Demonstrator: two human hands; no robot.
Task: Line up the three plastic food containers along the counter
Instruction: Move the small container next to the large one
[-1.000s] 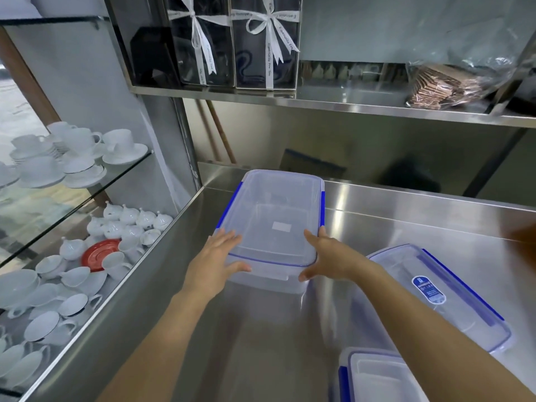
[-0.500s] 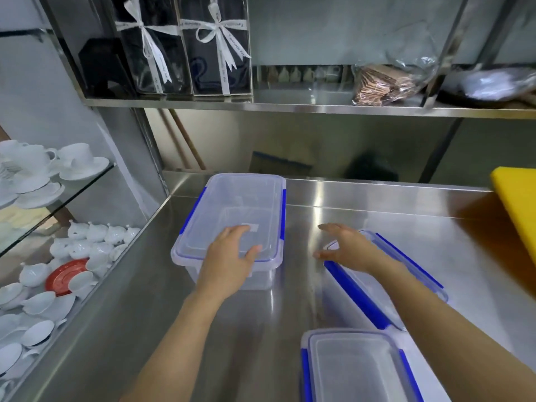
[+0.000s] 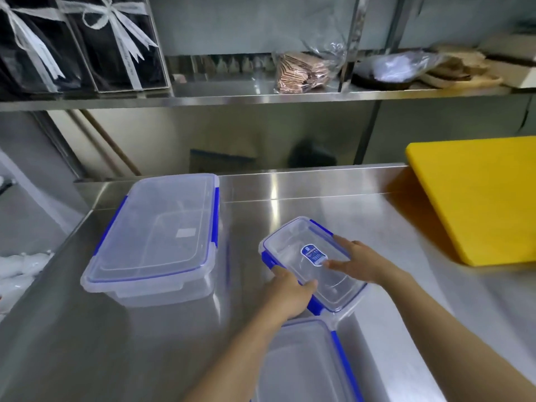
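Three clear plastic containers with blue clips sit on the steel counter [image 3: 145, 343]. The large container [image 3: 156, 236] stands at the back left, untouched. The labelled container [image 3: 301, 256] lies at an angle in the middle. My left hand [image 3: 285, 294] grips its near left edge, and my right hand [image 3: 356, 261] rests on its right side with fingers over the lid. The third container [image 3: 301, 361] sits nearest me, partly hidden under my left forearm and cut off by the frame's bottom.
A yellow cutting board [image 3: 475, 198] lies at the counter's right. A steel shelf [image 3: 261, 97] overhead carries dark ribboned gift boxes [image 3: 87, 44] and bagged items [image 3: 304, 71]. White crockery [image 3: 20, 265] shows at far left below counter level.
Both hands left the large container and moved right to the labelled container, now holding it from both sides. The camera view swung right, bringing the yellow board into sight.
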